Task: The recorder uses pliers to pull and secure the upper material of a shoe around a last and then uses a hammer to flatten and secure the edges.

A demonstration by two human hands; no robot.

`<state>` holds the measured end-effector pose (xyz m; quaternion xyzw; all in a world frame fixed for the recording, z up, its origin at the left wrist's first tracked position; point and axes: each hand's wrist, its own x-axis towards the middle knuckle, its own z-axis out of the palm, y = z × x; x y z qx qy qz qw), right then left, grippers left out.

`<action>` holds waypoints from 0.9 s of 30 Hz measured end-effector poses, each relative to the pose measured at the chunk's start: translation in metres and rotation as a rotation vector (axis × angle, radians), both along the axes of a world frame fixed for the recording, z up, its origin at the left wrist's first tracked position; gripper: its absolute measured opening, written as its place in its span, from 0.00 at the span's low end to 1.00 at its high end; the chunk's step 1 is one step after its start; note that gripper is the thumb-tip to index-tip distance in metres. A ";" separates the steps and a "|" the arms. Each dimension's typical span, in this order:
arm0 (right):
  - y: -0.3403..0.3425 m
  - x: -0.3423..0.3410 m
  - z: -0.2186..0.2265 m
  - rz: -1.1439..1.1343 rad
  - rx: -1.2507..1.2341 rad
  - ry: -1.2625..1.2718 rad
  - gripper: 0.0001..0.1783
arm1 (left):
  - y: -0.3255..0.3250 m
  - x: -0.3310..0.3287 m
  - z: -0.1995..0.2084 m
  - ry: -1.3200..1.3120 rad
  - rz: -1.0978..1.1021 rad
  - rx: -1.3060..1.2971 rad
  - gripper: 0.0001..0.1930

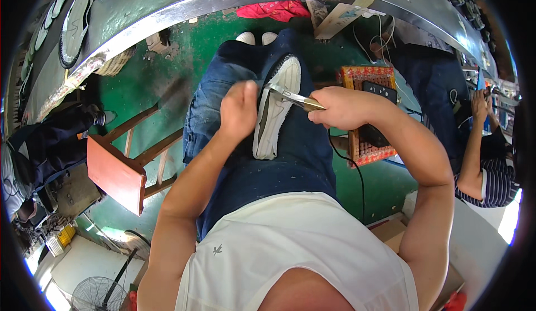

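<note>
- Wrapped around the pliers (296, 98) is the right hand (341, 108), their tips over the white shoe (276, 113).
- Left hand (240, 110) curls beside it; cannot tell whether it pinches anything.
- Shoe lies on the jeans (310, 157).
- Small dark logo (217, 249) marks the white shirt (285, 233).

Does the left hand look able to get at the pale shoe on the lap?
Probably yes: the left hand is close beside the pale shoe, with nothing visible between them; the pliers in the right hand come in from the other side.
</note>
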<state>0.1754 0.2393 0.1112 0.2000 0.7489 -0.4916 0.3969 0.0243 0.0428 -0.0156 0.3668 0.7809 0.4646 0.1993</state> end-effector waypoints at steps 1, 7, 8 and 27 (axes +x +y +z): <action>-0.003 -0.004 -0.002 0.114 0.161 0.080 0.13 | 0.010 -0.003 -0.013 -0.252 0.050 0.089 0.29; -0.020 0.006 -0.036 0.119 0.344 0.294 0.14 | 0.002 0.002 -0.037 -1.136 0.132 -0.117 0.40; -0.026 0.009 -0.044 0.069 0.350 0.330 0.15 | -0.002 0.000 -0.036 -1.186 0.134 -0.130 0.39; -0.072 0.021 -0.116 -0.656 -0.186 0.209 0.16 | 0.011 -0.012 -0.017 -1.227 -0.049 0.106 0.28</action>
